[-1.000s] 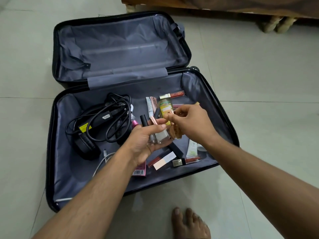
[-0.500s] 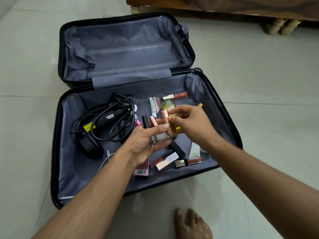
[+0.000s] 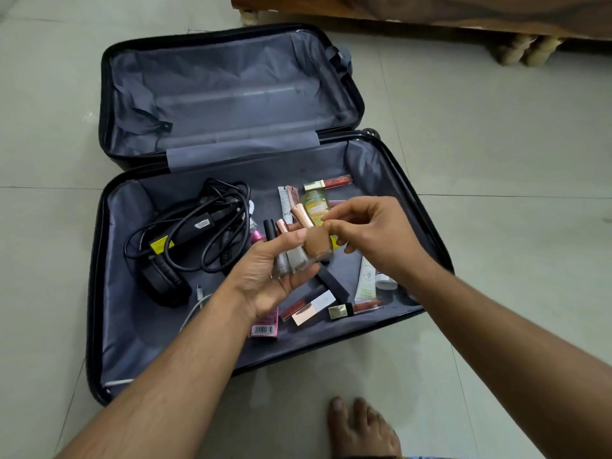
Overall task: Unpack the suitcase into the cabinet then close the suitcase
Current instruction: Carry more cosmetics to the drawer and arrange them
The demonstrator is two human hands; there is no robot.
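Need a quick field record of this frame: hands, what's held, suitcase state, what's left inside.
suitcase: open flat on the floor
lid half: holds nothing visible
left hand: palm up, holding several small nail polish bottles
nail polish bottles: three or so, rose-gold caps, in the left palm
right hand: fingers pinched at the tan bottle over the left palm
left inside, near half: black cables, black headphones, lip gloss tubes, white tube, pink barcode pack
unpacking: not finished
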